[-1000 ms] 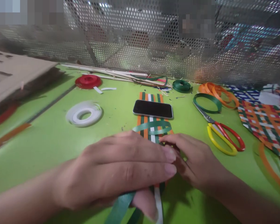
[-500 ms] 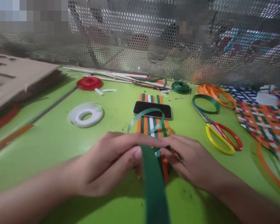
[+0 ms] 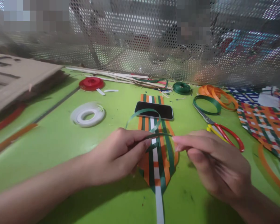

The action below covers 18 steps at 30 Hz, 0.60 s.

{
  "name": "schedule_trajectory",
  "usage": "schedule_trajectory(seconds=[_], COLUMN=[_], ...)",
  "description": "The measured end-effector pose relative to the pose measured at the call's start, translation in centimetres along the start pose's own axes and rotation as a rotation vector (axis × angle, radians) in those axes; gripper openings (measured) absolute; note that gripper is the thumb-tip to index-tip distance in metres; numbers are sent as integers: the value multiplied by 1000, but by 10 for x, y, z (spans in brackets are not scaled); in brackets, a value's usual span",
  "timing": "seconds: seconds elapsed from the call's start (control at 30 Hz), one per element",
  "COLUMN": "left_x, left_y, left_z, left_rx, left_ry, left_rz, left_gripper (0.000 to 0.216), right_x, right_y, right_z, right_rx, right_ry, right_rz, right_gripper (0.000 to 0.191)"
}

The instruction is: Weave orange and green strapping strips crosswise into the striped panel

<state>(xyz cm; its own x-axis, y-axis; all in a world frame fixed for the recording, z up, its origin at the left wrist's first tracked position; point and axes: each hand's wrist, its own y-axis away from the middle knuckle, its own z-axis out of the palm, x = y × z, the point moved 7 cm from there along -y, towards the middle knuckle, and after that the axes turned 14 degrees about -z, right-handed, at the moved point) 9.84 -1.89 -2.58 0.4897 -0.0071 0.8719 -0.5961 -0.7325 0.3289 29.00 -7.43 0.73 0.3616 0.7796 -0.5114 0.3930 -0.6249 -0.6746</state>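
Both my hands hover over a band of orange, green and white strips point(image 3: 159, 161) lying on the green table point(image 3: 60, 137). My left hand point(image 3: 118, 154) pinches a thin green strip point(image 3: 143, 114) that loops up toward the phone. My right hand point(image 3: 214, 161) pinches the same strip's other end between thumb and forefinger, just right of the band. A black phone point(image 3: 154, 110) rests across the far end of the band.
Scissors with red and yellow handles point(image 3: 220, 129) lie right of the phone. Rolls of strip lie around: white point(image 3: 87, 114), red point(image 3: 91, 83), green point(image 3: 182, 88), orange point(image 3: 218, 93). A woven mat point(image 3: 266, 124) is at the right, cardboard point(image 3: 16, 77) at the left, perforated metal screen behind.
My hands have lifted off the band and drawn apart, stretching the green strip between them. The wide green strip near the camera is gone from view; the band's woven end now shows.
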Motion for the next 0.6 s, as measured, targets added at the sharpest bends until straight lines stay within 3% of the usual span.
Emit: schedule_trajectory(seconds=[0.13,0.3,0.6], left_x=[-1,-11,-22], left_y=[-2,-5,-6], left_z=[-1,2,-7], left_rx=[22,-6,111], left_ry=[138,181,136], left_rz=[-33,-120,-268], left_gripper=[36,36,29], right_x=[21,37,51], right_y=[3,13,13], right_z=[5,31,20], right_rx=[34,-60,-15], right_ry=[-73,-346,-157], right_rz=[332,659,761], right_gripper=[26,31,20])
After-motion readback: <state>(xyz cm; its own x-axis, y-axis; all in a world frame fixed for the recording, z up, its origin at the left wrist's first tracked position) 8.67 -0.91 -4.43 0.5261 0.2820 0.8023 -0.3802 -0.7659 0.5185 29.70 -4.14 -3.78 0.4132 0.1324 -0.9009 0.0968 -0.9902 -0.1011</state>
